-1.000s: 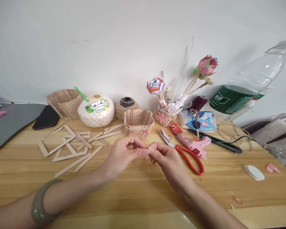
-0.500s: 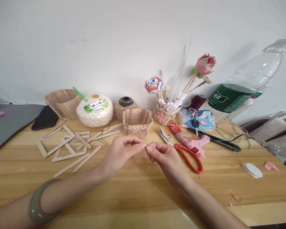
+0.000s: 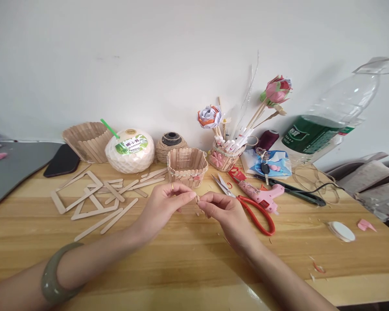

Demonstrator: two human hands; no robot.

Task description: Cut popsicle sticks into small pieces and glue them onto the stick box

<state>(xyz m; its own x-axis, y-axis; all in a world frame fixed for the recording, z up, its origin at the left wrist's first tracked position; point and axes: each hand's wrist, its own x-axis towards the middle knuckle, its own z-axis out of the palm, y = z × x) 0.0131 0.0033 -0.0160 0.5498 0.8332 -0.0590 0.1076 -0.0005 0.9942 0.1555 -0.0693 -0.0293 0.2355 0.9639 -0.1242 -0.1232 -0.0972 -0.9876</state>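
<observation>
My left hand [image 3: 168,205] and my right hand [image 3: 222,211] meet fingertip to fingertip over the table. Both are closed in a pinch around a tiny tan piece [image 3: 197,198], which looks like a bit of wood or twine; most of it is hidden by the fingers. Just behind them stands a small basket [image 3: 186,166] of craft sticks with a beaded trim and a pink decoration. Red-handled scissors [image 3: 254,214] lie beside my right hand, blades pointing away. Loose craft sticks [image 3: 119,216] and stick frames [image 3: 81,192] are left of my left hand.
A pink glue gun [image 3: 264,196] and a black corded tool [image 3: 298,192] lie at the right. Along the wall stand a larger stick basket [image 3: 84,140], a wrapped coconut [image 3: 129,151], a twine spool [image 3: 171,147], a flower pot [image 3: 225,157] and a large bottle [image 3: 324,125]. White discs [image 3: 342,231] lie right.
My fingertips have shifted slightly, and a little more of the tan piece shows between them. The whole view has moved a touch; the objects on the table stay where they were.
</observation>
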